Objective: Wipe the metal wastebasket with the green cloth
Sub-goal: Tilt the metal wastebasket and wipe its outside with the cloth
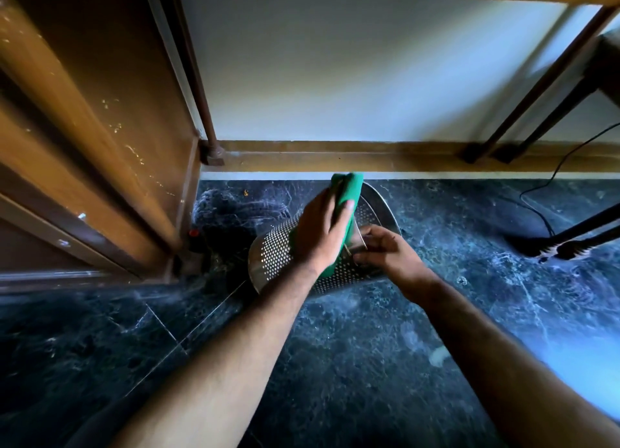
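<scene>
Metal wastebasket [285, 256] lay tipped on its side on the dark floor [369, 363] near the wall edge, the wiping looked partly done, the left hand [322, 236] pressed the green cloth [347, 187] on it, gripping, and the right hand [389, 249] closed on its rim.

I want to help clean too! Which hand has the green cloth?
The left hand has it, pressing the green cloth against the holey side of the tilted metal wastebasket. The right hand holds no cloth; it only grips the wastebasket.
</scene>
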